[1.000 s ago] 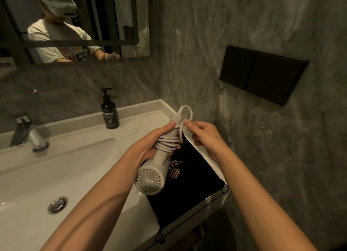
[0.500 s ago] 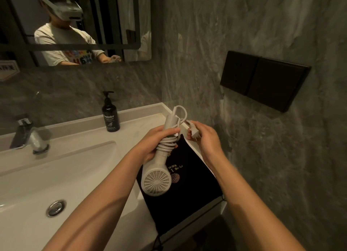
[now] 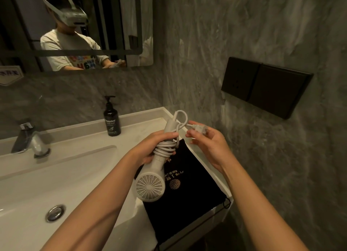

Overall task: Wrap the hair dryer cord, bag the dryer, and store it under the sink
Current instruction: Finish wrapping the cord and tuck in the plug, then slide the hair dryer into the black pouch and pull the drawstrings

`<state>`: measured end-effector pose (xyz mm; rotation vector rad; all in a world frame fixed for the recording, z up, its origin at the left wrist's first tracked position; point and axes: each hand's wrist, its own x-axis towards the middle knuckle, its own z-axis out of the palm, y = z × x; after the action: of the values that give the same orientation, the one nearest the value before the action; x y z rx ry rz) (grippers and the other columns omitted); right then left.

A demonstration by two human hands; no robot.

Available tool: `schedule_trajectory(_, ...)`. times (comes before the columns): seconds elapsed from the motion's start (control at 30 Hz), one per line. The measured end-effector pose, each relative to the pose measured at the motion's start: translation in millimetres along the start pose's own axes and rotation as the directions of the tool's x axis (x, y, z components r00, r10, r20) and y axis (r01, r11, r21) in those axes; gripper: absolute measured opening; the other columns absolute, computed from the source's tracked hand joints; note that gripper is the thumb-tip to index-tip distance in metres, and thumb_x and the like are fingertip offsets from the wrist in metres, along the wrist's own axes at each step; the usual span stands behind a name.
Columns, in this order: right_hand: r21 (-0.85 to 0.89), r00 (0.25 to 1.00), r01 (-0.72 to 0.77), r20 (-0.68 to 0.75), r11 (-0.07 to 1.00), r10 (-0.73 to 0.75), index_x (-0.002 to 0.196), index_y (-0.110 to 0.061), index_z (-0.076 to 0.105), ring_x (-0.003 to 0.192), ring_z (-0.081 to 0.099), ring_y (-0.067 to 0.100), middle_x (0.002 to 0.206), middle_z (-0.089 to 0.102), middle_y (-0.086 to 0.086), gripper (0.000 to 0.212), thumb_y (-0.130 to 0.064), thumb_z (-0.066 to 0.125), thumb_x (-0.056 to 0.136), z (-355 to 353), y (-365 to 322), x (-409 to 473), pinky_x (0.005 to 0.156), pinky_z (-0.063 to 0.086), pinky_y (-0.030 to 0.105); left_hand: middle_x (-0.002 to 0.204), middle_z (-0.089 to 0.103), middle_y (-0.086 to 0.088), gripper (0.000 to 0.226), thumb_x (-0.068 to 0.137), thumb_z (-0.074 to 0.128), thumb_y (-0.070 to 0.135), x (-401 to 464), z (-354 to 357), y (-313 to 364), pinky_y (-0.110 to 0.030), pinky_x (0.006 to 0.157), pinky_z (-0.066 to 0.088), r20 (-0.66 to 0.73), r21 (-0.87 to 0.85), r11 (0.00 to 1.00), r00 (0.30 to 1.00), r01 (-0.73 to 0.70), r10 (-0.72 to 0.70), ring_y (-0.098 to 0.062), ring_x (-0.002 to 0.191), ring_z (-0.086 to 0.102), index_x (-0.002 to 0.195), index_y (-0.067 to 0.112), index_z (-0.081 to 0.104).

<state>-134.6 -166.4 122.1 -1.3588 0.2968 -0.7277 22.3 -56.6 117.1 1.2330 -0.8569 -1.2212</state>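
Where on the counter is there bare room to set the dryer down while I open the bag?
Bare counter lies between the soap bottle and the black bag, toward the back corner. The basin between faucet and drain is open too. The right end is crowded: the bag covers it to the edge, with both hands and the hair dryer above.

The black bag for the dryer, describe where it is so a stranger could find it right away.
Start at the white sink counter and go to its right end by the grey wall. The black bag lies flat there, under the dryer. It is the only dark cloth item, with gold print.
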Motion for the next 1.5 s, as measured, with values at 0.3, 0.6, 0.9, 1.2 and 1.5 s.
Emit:
schedule_trajectory(0.3, -0.399, 0.865, -0.461, -0.001, 0.792, 0.503, 0.070, -0.009, 0.058, 0.061, 0.067, 0.027, 0.068, 0.067, 0.019, 0.072, -0.072, 0.027, 0.085, -12, -25, 6, 0.053, 0.049, 0.026, 0.077, 0.068, 0.001, 0.034, 0.056, 0.085, 0.036, 4, -5, 3, -0.024, 0.071, 0.047, 0.041, 0.517, 0.856, 0.999, -0.004, -0.021, -0.010, 0.073, 0.062, 0.084, 0.019, 0.075)
schedule_trajectory(0.6, -0.718, 0.768, -0.315, 0.191, 0.621, 0.611, 0.083, -0.006, 0.073, 0.043, 0.040, 0.010, 0.061, 0.068, 0.008, 0.055, -0.059, 0.056, 0.083, -9, -25, 1, 0.049, 0.033, 0.023, 0.093, 0.075, 0.007, 0.045, 0.054, 0.084, 0.046, 19, 6, 17, -0.032, 0.097, 0.046, 0.132, 0.808, 0.587, 0.960, 0.041, -0.248, -0.009, 0.092, 0.065, 0.093, 0.028, 0.076)
schedule_trajectory(0.9, -0.535, 0.916, -0.352, -0.029, 0.768, 0.399, 0.100, 0.007, 0.064, 0.036, 0.045, 0.010, 0.052, 0.064, 0.006, 0.041, -0.031, 0.063, 0.087, -18, -1, -23, 0.038, 0.031, 0.018, 0.111, 0.064, 0.009, 0.073, 0.052, 0.083, 0.058, 13, 1, 34, -0.028, 0.091, 0.047, 0.087, 0.880, 0.473, 0.993, -0.039, -0.081, -0.010, 0.104, 0.060, 0.115, 0.032, 0.059)
schedule_trajectory(1.2, -0.471, 0.960, -0.279, -0.149, 0.837, 0.237, 0.080, -0.010, 0.066, 0.043, 0.044, 0.015, 0.062, 0.068, 0.009, 0.025, -0.035, 0.063, 0.087, -19, 21, -81, 0.047, 0.035, 0.022, 0.117, 0.060, -0.013, 0.092, 0.063, 0.067, 0.072, -11, -12, -6, -0.037, 0.082, 0.050, -0.524, 0.539, 0.732, 0.846, 0.417, -0.097, -0.028, 0.099, 0.059, 0.121, 0.001, 0.056)
schedule_trajectory(1.5, -0.714, 0.902, -0.392, -0.175, 0.580, 0.395, 0.092, -0.013, 0.056, 0.049, 0.060, 0.012, 0.070, 0.065, 0.003, 0.054, -0.053, 0.080, 0.063, -12, 13, -124, 0.047, 0.050, 0.028, 0.098, 0.067, -0.006, 0.062, 0.066, 0.071, 0.061, -30, 28, -46, -0.034, 0.074, 0.048, -0.455, 0.688, 0.671, 0.885, 0.276, 0.102, -0.023, 0.088, 0.062, 0.104, 0.013, 0.068)
